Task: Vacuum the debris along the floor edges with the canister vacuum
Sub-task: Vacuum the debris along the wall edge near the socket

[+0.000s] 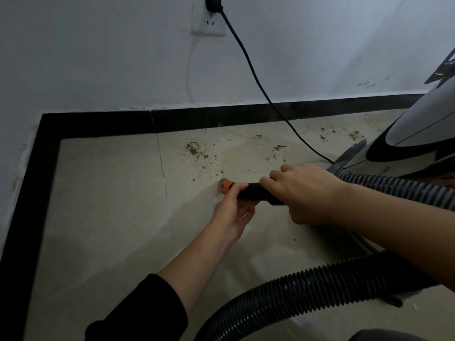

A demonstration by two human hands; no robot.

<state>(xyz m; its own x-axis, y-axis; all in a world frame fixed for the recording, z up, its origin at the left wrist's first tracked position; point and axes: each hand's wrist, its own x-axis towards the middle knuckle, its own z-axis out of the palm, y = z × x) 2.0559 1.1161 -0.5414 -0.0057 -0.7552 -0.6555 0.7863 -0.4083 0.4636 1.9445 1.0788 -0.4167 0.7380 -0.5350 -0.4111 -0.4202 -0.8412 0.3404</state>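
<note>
Both hands grip nozzle; debris near baseboard.

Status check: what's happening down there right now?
Left hand and right hand grip black orange-tipped hose nozzle. Brown crumbs ahead, unvacuumed. Black power cord crosses nearby.

Beige tiled floor, bordered by a black baseboard. Brown debris lies near the baseboard (scattered patches). The canister vacuum, power cord and ribbed hose rest farther from it.
</note>
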